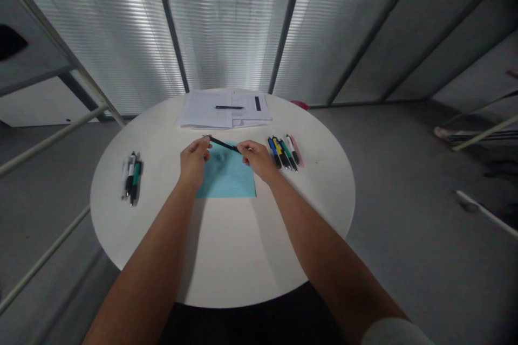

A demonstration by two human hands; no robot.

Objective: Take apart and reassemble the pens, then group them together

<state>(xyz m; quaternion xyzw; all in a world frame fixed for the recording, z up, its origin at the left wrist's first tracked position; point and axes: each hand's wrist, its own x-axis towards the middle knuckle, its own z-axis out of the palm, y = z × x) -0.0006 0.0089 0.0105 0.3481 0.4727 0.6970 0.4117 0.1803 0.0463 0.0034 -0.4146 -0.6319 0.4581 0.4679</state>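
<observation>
A slim black pen [224, 144] is held between my two hands, tilted slightly down to the right. My left hand [195, 160] pinches its left end, and my right hand [258, 159] grips the right end. Below the pen lies a light blue sheet [229, 186], flat on the white round table [230, 248]. Just right of my right hand, several pens [279, 152] with blue, yellow, green and white barrels lie side by side. At the left of the table is another small group of pens [131, 177], among them a green one and a white one.
Behind my hands, a stack of white papers [202, 110] lies near the table's far edge, with a dark pen [229, 107] on top. Pale metal rails [52, 140] stand at the left. Window blinds [226, 27] rise beyond the table.
</observation>
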